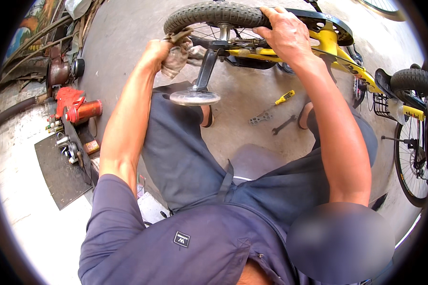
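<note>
A yellow child's bicycle lies tipped in front of me. Its knobby tyre is at the top of the view. My left hand is closed on a dirty grey rag, bunched against the tyre's left side. My right hand grips the tyre's right side, fingers over the tread and thumb at the sidewall. Between my hands, a black bracket runs from the axle to a training wheel with a clear disc, above my left knee.
Between my feet lie a yellow-handled screwdriver, a flat perforated wrench and an open-end wrench. A red cylindrical tool and a dark board are at left. Another bicycle's wheel stands at right.
</note>
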`<state>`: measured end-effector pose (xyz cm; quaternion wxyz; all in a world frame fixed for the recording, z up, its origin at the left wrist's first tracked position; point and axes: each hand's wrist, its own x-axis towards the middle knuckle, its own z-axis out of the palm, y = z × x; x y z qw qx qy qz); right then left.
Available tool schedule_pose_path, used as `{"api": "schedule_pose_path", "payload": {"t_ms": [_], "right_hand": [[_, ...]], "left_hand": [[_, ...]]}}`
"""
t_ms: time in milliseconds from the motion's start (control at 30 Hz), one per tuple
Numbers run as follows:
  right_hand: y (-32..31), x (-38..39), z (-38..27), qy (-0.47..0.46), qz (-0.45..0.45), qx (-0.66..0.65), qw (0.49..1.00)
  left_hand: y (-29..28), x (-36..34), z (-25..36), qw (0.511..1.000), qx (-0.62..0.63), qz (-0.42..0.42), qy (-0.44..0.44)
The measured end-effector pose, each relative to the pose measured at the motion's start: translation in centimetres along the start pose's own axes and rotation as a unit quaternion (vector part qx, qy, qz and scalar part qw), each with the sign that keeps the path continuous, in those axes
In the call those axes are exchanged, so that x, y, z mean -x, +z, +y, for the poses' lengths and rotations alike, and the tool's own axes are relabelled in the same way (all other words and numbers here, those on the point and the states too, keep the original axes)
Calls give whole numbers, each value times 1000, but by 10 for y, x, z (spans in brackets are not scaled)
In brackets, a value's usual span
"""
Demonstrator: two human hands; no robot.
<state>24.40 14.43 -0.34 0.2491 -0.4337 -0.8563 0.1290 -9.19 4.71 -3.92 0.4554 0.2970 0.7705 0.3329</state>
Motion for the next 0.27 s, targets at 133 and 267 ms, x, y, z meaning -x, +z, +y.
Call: {"api": "schedule_pose_path", "payload": {"t_ms": [133,267], "right_hand": [[-1,0,1,11,-16,16,1000],[3,3,3,8,-4,19,1000]], "left_hand": [[11,-32,-19,995,90,-2,-51],[49,-35,-23,981,126,-32,-142]]}}
